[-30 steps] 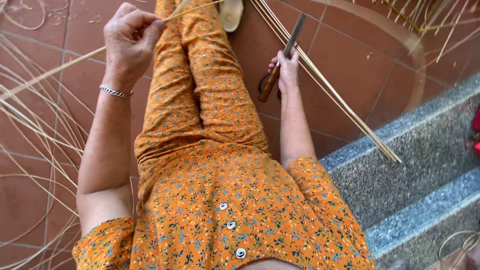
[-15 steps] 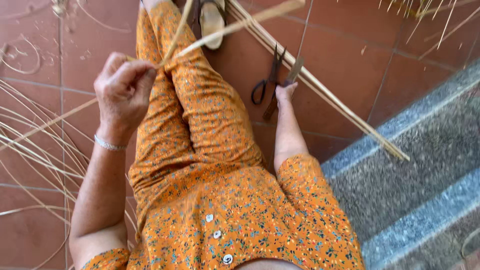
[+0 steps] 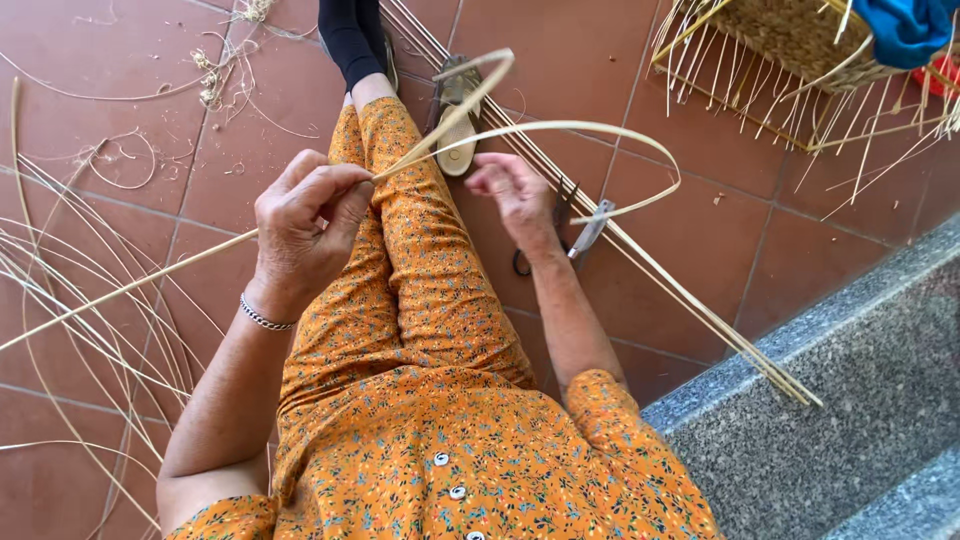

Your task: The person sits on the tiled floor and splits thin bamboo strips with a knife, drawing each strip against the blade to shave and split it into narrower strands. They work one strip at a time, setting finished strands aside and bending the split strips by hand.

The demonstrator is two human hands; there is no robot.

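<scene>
My left hand [image 3: 300,235] is raised over my orange-trousered lap and pinches a long, flat, pale cane strip [image 3: 560,126] between thumb and fingers. The strip runs in from the lower left, passes through that hand, and curls in a wide loop beyond it toward the right. My right hand [image 3: 515,195] hovers just under the loop with its fingers loosely apart and nothing in them. Dark-handled scissors [image 3: 585,235] lie on the tiled floor right behind that hand.
A bundle of straight canes [image 3: 700,320] slants across the red tiles toward a grey stone step [image 3: 830,420]. A half-woven basket [image 3: 790,40] with a blue cloth [image 3: 905,30] sits top right. Loose strips [image 3: 80,270] spread on the left. A sandal [image 3: 458,140] lies by my foot.
My right hand has lifted off the scissors on the floor and come up toward the strip. The left hand has kept its pinch while the strip's free end curled into a loop.
</scene>
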